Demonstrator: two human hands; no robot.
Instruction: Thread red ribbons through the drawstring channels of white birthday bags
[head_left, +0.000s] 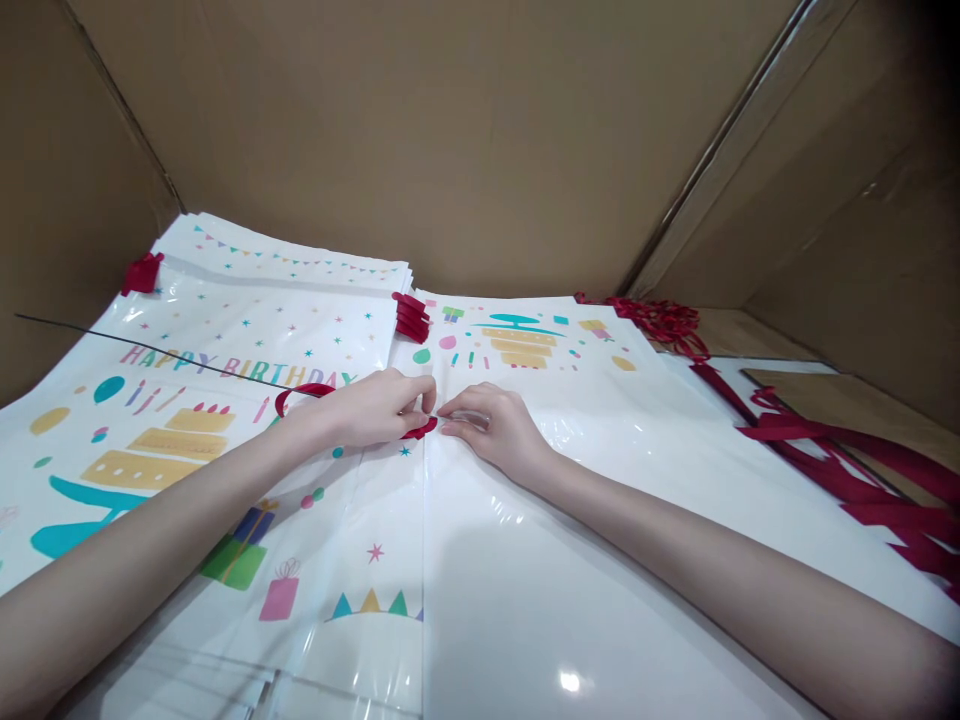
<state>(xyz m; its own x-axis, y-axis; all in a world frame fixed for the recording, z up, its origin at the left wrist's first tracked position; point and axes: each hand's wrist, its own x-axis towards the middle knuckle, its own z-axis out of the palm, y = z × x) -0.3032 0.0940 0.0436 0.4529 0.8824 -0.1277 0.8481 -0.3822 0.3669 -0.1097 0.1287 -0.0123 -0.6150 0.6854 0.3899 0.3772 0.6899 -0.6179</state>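
My left hand (390, 405) is closed in a pinch over a red ribbon (421, 430), whose short end shows below the fingertips. A looped part of it comes out behind the wrist, beside a thin dark rod (150, 350) that runs off to the left. My right hand (499, 425) faces it with thumb and fingers drawn together near the ribbon's end; what lies between the fingertips is too small to make out. Both hands rest over the edge of a glossy white paper bag (600, 560) with birthday prints, lying flat.
A stack of printed birthday bags (300, 285) lies on the left, with red ribbon handles (411, 317) along its sides. More red ribbons (862, 470) and a tangled ribbon bunch (660, 322) lie at the right. Brown cardboard walls (450, 140) rise behind and at the sides.
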